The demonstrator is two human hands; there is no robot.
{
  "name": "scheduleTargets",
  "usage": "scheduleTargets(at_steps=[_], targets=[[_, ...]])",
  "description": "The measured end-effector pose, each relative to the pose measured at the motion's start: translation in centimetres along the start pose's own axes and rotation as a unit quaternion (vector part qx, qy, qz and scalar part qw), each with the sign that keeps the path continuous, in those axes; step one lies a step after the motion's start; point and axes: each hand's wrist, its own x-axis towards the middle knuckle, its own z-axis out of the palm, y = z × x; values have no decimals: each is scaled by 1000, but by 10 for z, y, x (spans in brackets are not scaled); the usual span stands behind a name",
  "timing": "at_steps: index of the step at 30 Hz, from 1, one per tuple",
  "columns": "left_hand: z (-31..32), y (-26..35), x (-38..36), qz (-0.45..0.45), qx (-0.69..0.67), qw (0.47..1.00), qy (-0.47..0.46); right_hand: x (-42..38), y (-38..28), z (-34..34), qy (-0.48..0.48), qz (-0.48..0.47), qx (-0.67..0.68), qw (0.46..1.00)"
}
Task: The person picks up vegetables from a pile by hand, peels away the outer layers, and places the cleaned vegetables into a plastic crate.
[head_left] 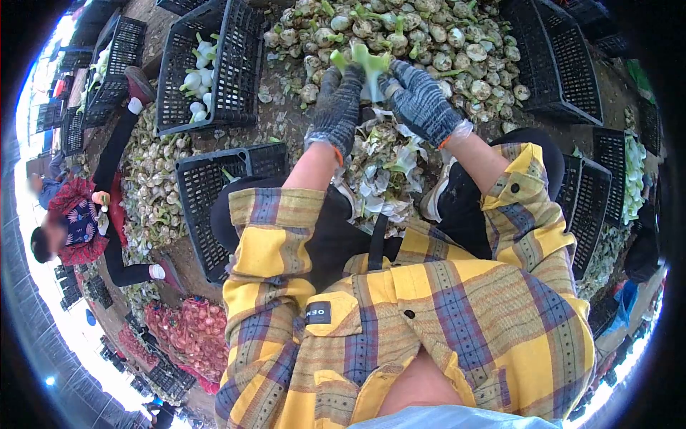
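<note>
Both hands wear grey-and-black knit gloves and meet over the pile's near edge. Between them is a fresh garlic bulb point(372, 64) with a pale green stalk, blurred by motion. My left hand point(337, 106) has its fingers closed around its left side. My right hand point(423, 100) pinches its right side with thumb and fingertips. Part of the bulb hides behind the gloves. Just beyond lies a big heap of unpeeled garlic bulbs point(421, 36) with short green stems. Peeled papery skins point(389, 168) cover the ground below my hands, between my feet.
A black crate point(239, 68) at upper left holds cleaned white bulbs. Another black crate point(196, 207) stands by my left knee, and one more crate point(561, 64) at upper right. A co-worker point(78, 222) sits at far left beside another bulb heap point(153, 186). Red net sacks point(189, 332) lie lower left.
</note>
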Motion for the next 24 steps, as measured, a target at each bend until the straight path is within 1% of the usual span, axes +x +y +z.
scheduleTargets(at_steps=[1,2,3,4,5,6,7,8,9,10,12,13,14,15,16,17,18,19,20,21,22,23,24], targets=[[0,-4,4,6,-31,999,7,-4,-7,-1,25,-25,-38,999],[-1,-4,6,7,-31,999,9,-3,-12,-9,24,-27,-36,999],[-2,-1,7,-10,-24,999,46,0,-22,-20,-28,55,92,994],[0,5,6,-27,-17,996,83,2,-24,-27,-80,134,218,963],[4,8,3,-25,-63,991,113,7,7,-25,-67,-132,-127,981],[3,8,6,-25,-64,991,114,10,11,-25,-67,-132,-128,981],[-1,9,10,-43,-100,987,114,13,15,-24,-44,37,191,980],[-5,10,15,-60,-137,982,115,15,19,-23,-16,202,484,851],[-10,11,16,-77,-172,975,116,15,11,-29,13,228,571,789],[-15,12,17,-77,-171,975,116,16,10,-33,13,228,571,788],[-23,14,16,-58,-170,981,79,18,11,-43,85,225,611,755],[-26,13,18,-42,-193,978,62,22,10,-46,97,259,525,805],[-26,13,20,-42,-193,978,61,21,10,-46,97,258,525,805],[-25,14,20,-33,-203,976,75,17,9,-45,-71,203,323,922],[-24,14,20,-23,-213,973,90,12,8,-44,-234,130,93,959],[-24,14,20,-10,-202,975,91,6,7,-42,-377,46,-144,914],[-22,18,16,-11,-200,975,92,-7,6,-38,-315,23,-219,923],[-20,20,12,-6,-145,985,93,-13,17,-26,-189,-46,-244,950],[-18,20,10,-1,-92,992,91,-14,20,-20,-57,-115,-265,956],[-37,-7,31,74,-8,994,74,-9,23,-22,-57,-113,-265,956],[-32,-5,27,73,-8,995,72,1,14,-28,-86,-44,-182,979],[-23,0,18,97,9,994,51,10,6,-30,-112,23,-96,989],[-19,2,13,119,26,992,31,12,2,-28,-111,24,-95,989]])
